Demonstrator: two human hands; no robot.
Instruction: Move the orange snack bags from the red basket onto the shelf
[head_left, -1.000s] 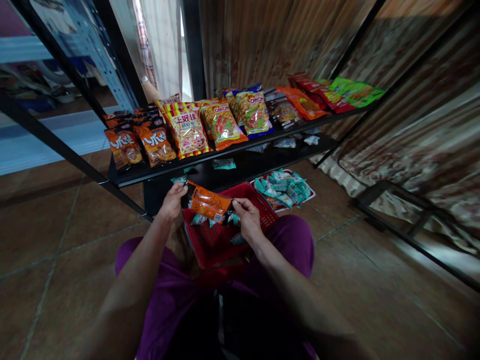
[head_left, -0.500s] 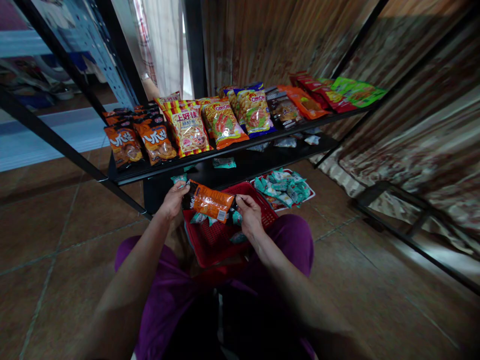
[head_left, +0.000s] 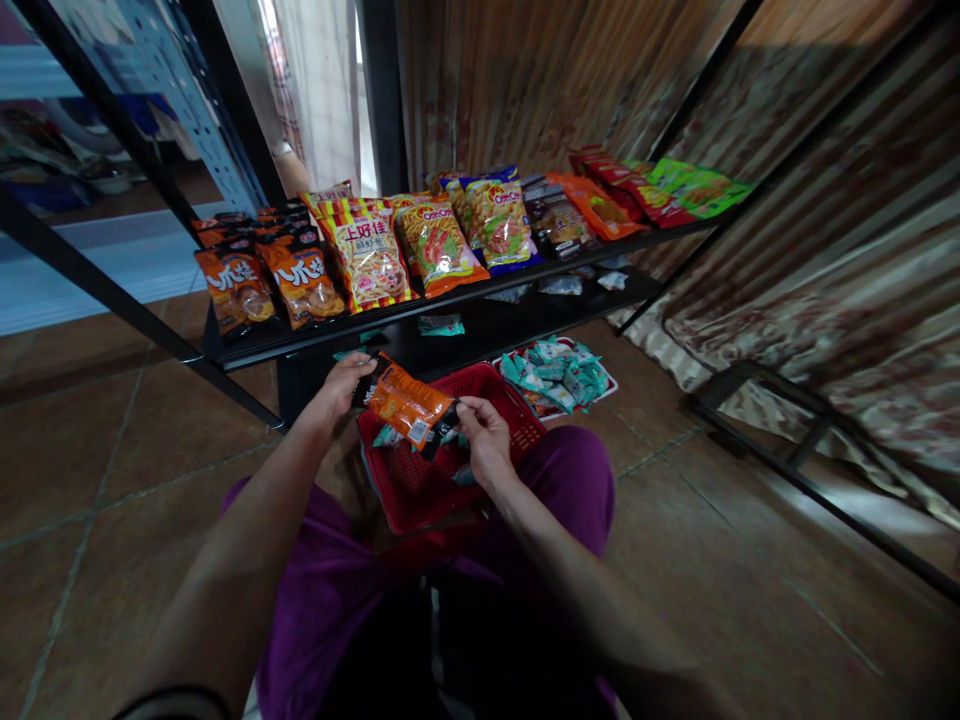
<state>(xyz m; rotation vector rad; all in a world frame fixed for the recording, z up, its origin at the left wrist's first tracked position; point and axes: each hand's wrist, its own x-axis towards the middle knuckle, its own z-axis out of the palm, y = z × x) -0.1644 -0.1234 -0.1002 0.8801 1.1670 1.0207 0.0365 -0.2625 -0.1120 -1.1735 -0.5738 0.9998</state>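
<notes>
An orange and black snack bag is stretched between my two hands, its back with a white barcode label facing up. My left hand pinches its upper left end. At the lower right end, my right hand grips the black edge. Right below the bag stands a red plastic basket with a few small teal packets inside, partly hidden by the bag. Similar orange and black bags stand at the left end of the shelf.
A black shelf holds a row of colourful snack bags. On its lower board lie a teal packet and several clear ones. A second tray, heaped with teal packets, sits right of the basket. A metal frame stands at right.
The bag has tilted, its right end dropping lower, and shifted slightly left with both hands. My view has turned a little. Both hands still hold the bag.
</notes>
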